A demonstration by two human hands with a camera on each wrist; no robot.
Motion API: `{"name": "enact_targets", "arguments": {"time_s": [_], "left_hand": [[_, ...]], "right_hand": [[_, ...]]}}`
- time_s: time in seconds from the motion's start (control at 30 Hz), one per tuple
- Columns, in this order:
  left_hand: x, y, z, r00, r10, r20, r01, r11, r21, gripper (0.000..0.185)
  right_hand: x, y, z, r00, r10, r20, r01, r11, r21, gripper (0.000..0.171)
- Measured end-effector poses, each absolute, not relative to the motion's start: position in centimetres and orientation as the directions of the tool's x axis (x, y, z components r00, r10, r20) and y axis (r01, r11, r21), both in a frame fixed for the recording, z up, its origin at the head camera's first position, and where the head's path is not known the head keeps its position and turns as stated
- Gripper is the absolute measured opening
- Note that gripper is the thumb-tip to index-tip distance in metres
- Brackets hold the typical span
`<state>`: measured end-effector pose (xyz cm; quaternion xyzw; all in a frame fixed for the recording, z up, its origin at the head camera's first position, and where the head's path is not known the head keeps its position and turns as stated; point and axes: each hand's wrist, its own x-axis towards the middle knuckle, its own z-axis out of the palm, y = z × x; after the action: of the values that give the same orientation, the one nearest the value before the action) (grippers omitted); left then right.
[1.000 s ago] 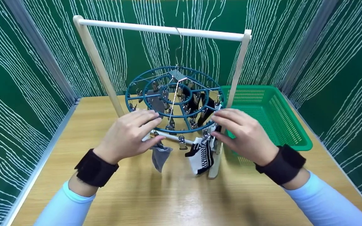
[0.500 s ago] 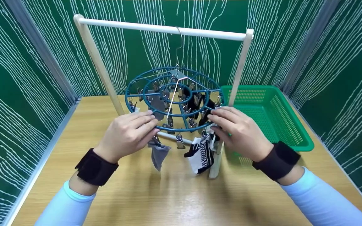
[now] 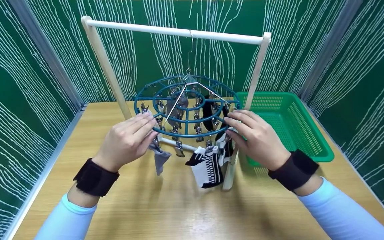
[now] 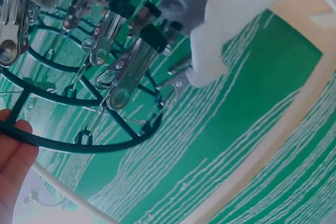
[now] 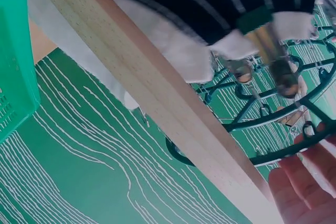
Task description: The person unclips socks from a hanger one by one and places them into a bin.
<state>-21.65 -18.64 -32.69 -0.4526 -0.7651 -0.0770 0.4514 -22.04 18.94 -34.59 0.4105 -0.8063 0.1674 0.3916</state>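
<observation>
Under the wooden rack (image 3: 175,31), mid-tabletop: round clip hanger (image 3: 187,106), socks pegged. My left hand (image 3: 125,141) pinches its left rim. My right hand (image 3: 257,138) grips the right rim, fingers curled.

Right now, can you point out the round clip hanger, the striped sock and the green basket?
round clip hanger (image 3: 188,134), head view, front of its outer ring
striped sock (image 3: 207,168), head view, its patterned middle
green basket (image 3: 307,106), head view, its right rim
</observation>
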Motion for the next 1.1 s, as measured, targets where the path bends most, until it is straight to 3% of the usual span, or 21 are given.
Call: {"name": "enact_targets", "arguments": {"time_s": [0.23,0.47,0.73,0.87,1.0,1.1], "left_hand": [[-21.9,-18.8,-33.1,-0.242,0.583,0.775,0.744,0.625,-0.238,0.033],[-21.3,-18.3,-32.8,-0.283,0.502,0.817,0.723,0.672,-0.162,0.034],[-20.4,-16.0,-33.1,-0.174,0.38,0.908,0.776,0.621,-0.111,0.026],[-19.6,-14.2,-33.1,-0.168,0.376,0.911,0.809,0.581,-0.091,0.019],[-18.5,-12.3,-33.3,-0.23,0.413,0.881,0.838,0.545,-0.036,0.017],[-17.9,-11.0,-33.6,-0.339,0.437,0.833,0.83,0.556,0.046,0.023]], "right_hand": [[-22.3,18.9,-34.4,-0.289,-0.536,0.793,-0.81,0.578,0.095,0.034],[-22.2,18.7,-33.9,-0.286,-0.541,0.791,-0.814,0.572,0.097,0.028],[-22.2,18.2,-33.6,-0.292,-0.543,0.787,-0.808,0.58,0.1,0.025],[-22.4,18.0,-33.5,-0.293,-0.537,0.791,-0.801,0.589,0.103,0.026],[-22.5,17.8,-33.3,-0.294,-0.534,0.792,-0.79,0.603,0.113,0.027],[-22.4,17.6,-33.2,-0.303,-0.532,0.791,-0.784,0.611,0.11,0.027]]}}
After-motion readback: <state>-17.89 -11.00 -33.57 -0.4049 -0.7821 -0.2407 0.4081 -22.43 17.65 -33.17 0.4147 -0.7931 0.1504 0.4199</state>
